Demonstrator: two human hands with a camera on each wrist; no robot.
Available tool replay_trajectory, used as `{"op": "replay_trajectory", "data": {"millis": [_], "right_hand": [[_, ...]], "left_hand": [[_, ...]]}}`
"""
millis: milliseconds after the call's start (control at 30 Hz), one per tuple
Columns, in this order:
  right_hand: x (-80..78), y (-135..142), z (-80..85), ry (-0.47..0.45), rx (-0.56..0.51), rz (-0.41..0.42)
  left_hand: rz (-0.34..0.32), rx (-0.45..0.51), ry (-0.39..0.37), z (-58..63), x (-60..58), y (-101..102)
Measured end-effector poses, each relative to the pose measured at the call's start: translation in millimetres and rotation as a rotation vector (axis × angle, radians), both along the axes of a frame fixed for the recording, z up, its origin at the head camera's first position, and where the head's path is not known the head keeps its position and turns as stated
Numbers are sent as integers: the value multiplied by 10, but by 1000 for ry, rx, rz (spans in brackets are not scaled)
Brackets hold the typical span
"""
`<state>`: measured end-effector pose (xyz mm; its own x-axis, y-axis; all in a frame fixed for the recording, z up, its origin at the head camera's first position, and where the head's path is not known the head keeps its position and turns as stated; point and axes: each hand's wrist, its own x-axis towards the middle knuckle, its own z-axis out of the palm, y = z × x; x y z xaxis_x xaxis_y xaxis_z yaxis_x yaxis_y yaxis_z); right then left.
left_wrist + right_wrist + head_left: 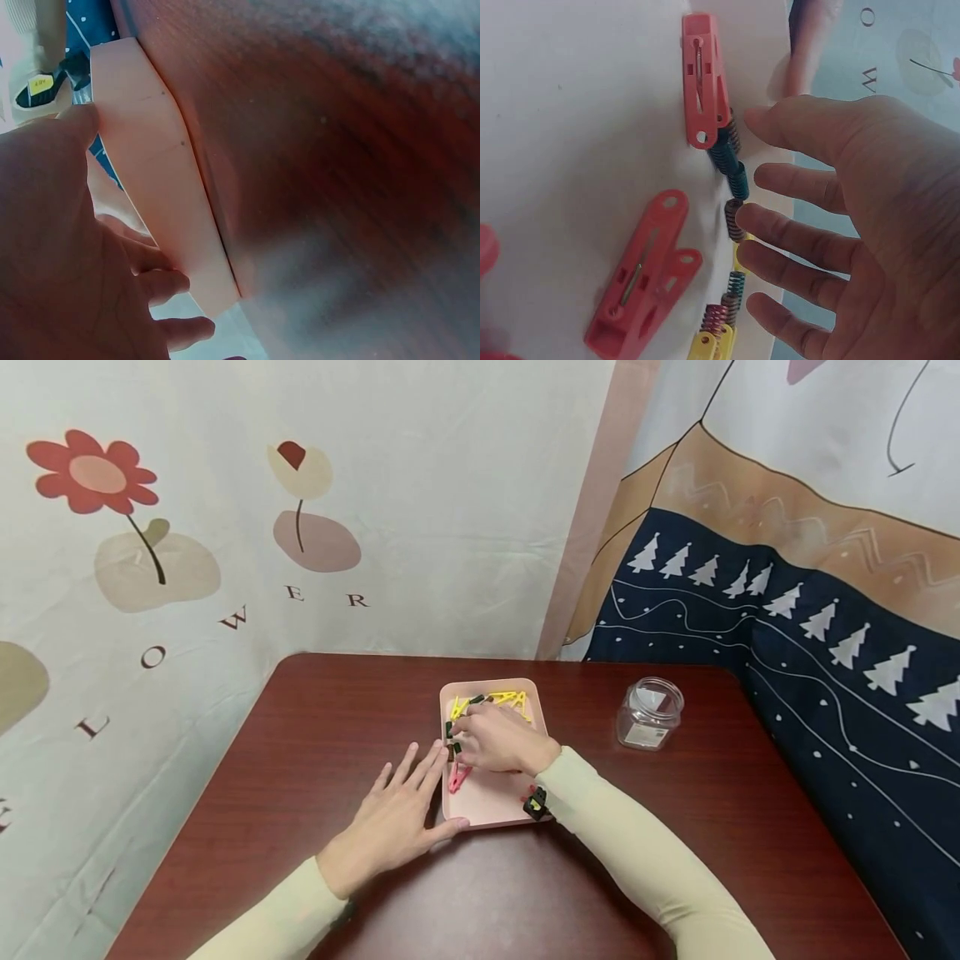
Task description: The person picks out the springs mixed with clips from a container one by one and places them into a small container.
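Note:
A shallow pink tray (491, 808) lies on the table. My left hand (397, 817) rests along its left side, fingers spread, thumb at the near left corner; the left wrist view shows fingertips at the tray's wall (154, 165). Over the tray reaches my right hand (504, 739), fingers loosely bent and apart, with nothing seen between them. Close to those fingertips, small coil springs (735, 220) in green, brown and red line the tray's side. A red clothespin (700, 82) lies near the thumb, another red clothespin (641, 277) farther in. Yellow clothespins (510, 697) lie at the far end.
A clear open jar (649, 714) with a white label stands right of the tray. The dark red table (330, 718) meets a printed curtain (450, 527) at its back edge. A black device (536, 803) is on my right wrist.

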<state>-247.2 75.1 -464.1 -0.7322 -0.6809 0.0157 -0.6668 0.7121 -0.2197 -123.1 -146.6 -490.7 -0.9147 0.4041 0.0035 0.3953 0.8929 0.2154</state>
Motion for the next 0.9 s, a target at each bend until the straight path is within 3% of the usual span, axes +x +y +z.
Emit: {"op": "replay_trajectory", "data": {"millis": [167,900], "right_hand": [[-46,-65,-61,5,-18,17],[-97,-209,-62,-106,14,-63]], "left_hand": [[2,-3,-7,-6,-11,-1],[5,-2,-25,-5,2,-8]]}}
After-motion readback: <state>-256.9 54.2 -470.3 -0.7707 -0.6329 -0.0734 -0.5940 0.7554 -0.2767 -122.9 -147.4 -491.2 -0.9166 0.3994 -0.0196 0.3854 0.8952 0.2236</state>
